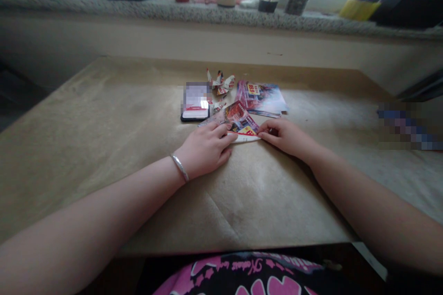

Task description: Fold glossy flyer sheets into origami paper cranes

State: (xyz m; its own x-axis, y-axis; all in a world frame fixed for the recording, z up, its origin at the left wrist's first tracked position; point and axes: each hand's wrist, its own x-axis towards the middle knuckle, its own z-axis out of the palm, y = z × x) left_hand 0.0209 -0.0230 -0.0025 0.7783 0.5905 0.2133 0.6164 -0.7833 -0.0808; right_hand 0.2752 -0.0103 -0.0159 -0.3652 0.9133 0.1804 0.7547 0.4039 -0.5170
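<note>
A folded sheet of colourful printed paper (238, 122) lies on the brown paper-covered table (104, 138). My left hand (206, 147), a silver bangle on its wrist, rests on the sheet's near left edge with fingers curled and pressed down. My right hand (285, 137) presses the sheet's near right corner with its fingertips together. Both hands touch the paper from either side.
A phone (195, 103) lies behind the sheet. Small folded paper figures (220, 84) and a stack of printed flyers (265, 97) sit beyond it. Bottles, jars and bags line the stone windowsill (207, 11). A blurred object (408, 126) lies at the right.
</note>
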